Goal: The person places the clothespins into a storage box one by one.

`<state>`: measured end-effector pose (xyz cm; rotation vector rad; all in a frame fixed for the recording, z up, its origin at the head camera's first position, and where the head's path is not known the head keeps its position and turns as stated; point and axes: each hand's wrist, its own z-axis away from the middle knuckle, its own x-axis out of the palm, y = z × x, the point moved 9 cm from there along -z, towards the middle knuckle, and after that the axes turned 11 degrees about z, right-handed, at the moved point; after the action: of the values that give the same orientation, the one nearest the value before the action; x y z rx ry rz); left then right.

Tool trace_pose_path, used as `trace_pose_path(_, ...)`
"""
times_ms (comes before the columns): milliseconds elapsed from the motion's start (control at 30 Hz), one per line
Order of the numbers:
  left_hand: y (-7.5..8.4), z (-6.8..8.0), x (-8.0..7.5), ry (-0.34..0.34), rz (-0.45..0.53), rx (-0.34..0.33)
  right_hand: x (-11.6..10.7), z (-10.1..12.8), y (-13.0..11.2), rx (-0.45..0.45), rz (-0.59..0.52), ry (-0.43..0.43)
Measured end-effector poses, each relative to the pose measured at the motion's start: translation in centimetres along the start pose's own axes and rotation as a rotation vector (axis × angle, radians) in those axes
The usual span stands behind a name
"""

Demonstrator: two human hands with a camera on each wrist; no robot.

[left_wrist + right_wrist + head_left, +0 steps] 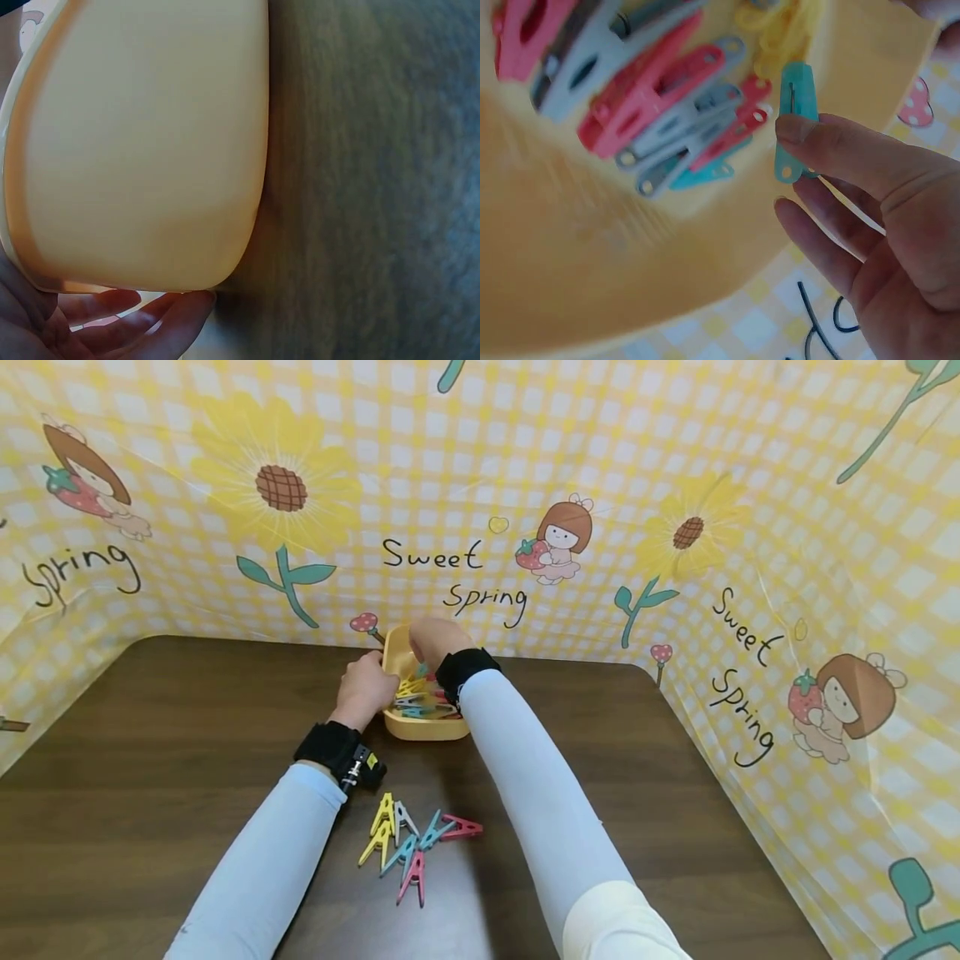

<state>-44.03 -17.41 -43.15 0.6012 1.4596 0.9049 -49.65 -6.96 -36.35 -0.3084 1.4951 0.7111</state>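
Observation:
A yellow plastic basket (426, 730) stands at the back of the table with several clothespins inside, in yellow, white, blue and red. My left hand (366, 687) grips its left side; in the left wrist view the fingers (161, 322) curl around the end of the basket wall. Reaching in over the far right part of the rim is my right hand (438, 642). The right wrist view shows its thumb and fingers pinching a teal clothespin (801, 97) above the basket's inside wall. Below it lie red and pale blue clothespins (675, 127).
Nearer on the brown wooden table (187, 760) lies a loose group of clothespins: yellow (377, 842), white (403, 820), blue (433, 832) and red (412, 878). A yellow checked cloth (420, 468) with printed flowers and figures rises behind the basket and at both sides.

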Motion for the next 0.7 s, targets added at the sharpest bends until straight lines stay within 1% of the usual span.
trace_pose_path(167, 0.1, 0.2, -0.2, -0.005, 0.004, -0.01, 0.7, -1.5, -0.9, -0.039, 0.018, -0.031)
trace_pose_path(233, 0.1, 0.2, -0.3, -0.004, 0.003, -0.01, 2.3, -3.7, -0.5, -0.055, -0.001, -0.014)
trace_pose_path(267, 0.0, 0.3, -0.2, -0.006, 0.002, -0.009, 2.4, -3.7, -0.5, -0.062, -0.009, -0.015)
trace_pose_path(333, 0.0, 0.3, -0.1, -0.011, -0.002, -0.008, 2.5, -3.6, -0.6, -0.072, -0.011, -0.018)
trace_pose_path(400, 0.1, 0.3, 0.1, -0.018, -0.002, -0.006, 2.4, -3.0, -0.5, -0.063, -0.009, -0.019)
trace_pose_path(467, 0.2, 0.2, 0.1, -0.016, 0.005, -0.003, 0.7, -0.8, -1.0, -0.053, 0.024, -0.029)
trace_pose_path(567, 0.3, 0.2, -0.1, 0.005, 0.01, 0.003, 0.1, -0.5, -0.6, -0.038, 0.064, -0.022)
trace_pose_path(700, 0.2, 0.2, -0.4, 0.021, 0.007, 0.008, -0.7, -0.7, 0.0, -0.048, 0.069, -0.045)
